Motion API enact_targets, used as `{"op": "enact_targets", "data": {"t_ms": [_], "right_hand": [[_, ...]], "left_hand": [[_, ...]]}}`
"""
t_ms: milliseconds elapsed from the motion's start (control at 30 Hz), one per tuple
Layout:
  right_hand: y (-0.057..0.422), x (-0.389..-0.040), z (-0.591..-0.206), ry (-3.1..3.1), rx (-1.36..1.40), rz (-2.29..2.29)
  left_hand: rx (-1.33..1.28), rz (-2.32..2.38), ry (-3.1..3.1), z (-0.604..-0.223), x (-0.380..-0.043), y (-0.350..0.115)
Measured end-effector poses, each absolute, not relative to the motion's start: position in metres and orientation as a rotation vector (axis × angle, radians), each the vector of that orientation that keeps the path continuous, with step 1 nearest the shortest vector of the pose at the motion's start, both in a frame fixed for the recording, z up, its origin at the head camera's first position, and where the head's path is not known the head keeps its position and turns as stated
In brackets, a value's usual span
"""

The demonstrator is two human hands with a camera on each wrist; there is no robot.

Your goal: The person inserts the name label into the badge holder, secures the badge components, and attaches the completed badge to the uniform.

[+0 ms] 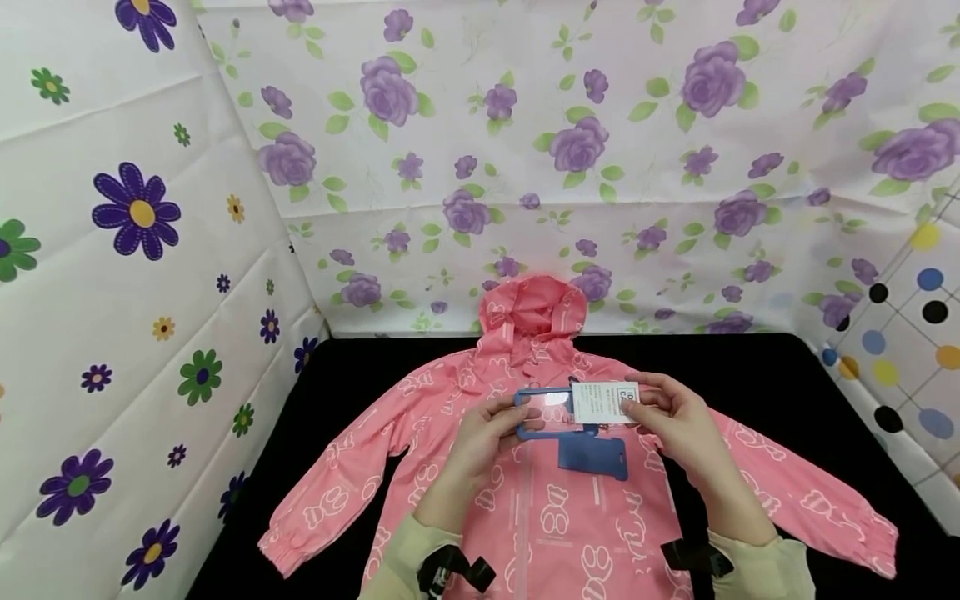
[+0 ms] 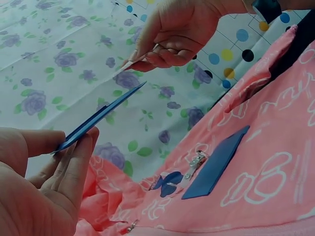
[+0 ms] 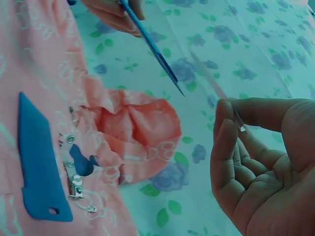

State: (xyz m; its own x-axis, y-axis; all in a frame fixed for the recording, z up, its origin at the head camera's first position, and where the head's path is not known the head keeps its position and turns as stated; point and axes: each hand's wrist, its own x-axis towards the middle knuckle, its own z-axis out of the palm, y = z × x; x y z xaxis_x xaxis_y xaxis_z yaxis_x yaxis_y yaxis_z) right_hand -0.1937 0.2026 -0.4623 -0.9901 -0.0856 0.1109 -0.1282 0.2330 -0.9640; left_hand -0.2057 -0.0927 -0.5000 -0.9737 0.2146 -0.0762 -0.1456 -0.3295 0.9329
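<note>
My left hand [image 1: 486, 432] pinches one end of a blue-framed card holder [image 1: 546, 434] with a clear window, thumb on one side and fingers on the other. My right hand [image 1: 681, 421] pinches a white printed card [image 1: 596, 403] at its right end. In the head view the card overlaps the holder's right part; both wrist views show a gap between them, with the card edge-on. Below, a flat blue cover piece [image 2: 216, 163] with a slot lies on a pink hooded jacket [image 1: 555, 542]. Beside it lies a metal clip [image 3: 77, 186] with a dark blue piece [image 3: 81, 161].
The jacket is spread on a black table surface [image 1: 345, 371], hood toward the back and both sleeves [image 1: 817, 492] out to the sides. Flower-patterned sheets [image 1: 465, 167] stand behind and at the left; a dotted sheet [image 1: 907, 333] is at the right.
</note>
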Motion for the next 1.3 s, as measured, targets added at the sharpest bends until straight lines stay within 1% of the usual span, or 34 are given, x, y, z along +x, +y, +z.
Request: {"op": "enact_targets", "data": {"t_ms": [300, 633, 867, 1300], "right_hand": [[0.2061, -0.1919, -0.4637, -2.487, 0.248, 1.941], [0.2091, -0.1941, -0.4658, -2.582, 0.227, 1.859], [0.2080, -0.1934, -0.4679, -2.561, 0.298, 1.819], [0.2019, -0.1925, -0.4672, -2.623, 0.253, 1.870]], "left_hand": [[0.076, 2.404, 1.649, -0.5008, -0.2056, -0.0911], [0.085, 2.393, 1.647, -0.5002, -0.2032, -0.0942], [0.093, 2.391, 1.628, -0.4992, -0.2035, -0.0928], [0.155, 2.388, 1.588, -0.4979, -0.1999, -0.0852]]}}
